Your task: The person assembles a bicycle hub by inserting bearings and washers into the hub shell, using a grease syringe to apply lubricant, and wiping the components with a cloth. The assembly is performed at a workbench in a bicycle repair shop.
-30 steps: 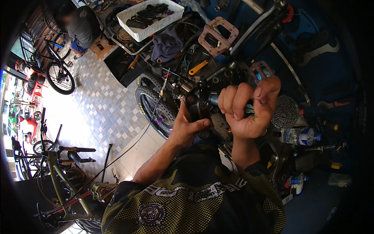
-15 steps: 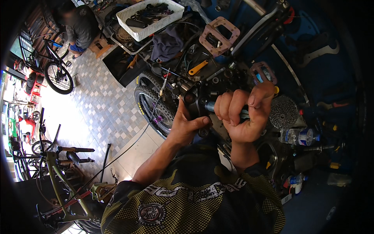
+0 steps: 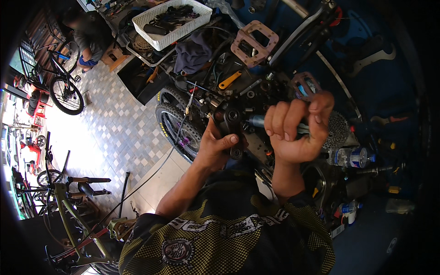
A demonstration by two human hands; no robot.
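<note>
In front of my chest, my left hand (image 3: 213,149) is closed round a black linkage-like bike part (image 3: 222,127) with round bearing holes, its thumb laid along the near side. Just to the right, my right hand (image 3: 298,130) makes a fist round a blue-grey cylindrical tool (image 3: 257,121). The tool's blunt end points left at the black part, with a small gap showing between them. Most of the tool is hidden by my fingers, so its exact kind cannot be told.
Beyond my hands the cluttered bench carries a yellow-handled tool (image 3: 230,80), a pinkish flat pedal (image 3: 255,43), a dark cloth (image 3: 192,52) and a white basket (image 3: 172,36). A cassette (image 3: 338,133) and bottle (image 3: 350,157) lie right. Bike wheels (image 3: 176,133) stand left; a person (image 3: 89,39) sits far left.
My right hand has drawn the tool slightly right, away from the black part. The black part has tilted in my left hand, so a round bearing hole now shows.
</note>
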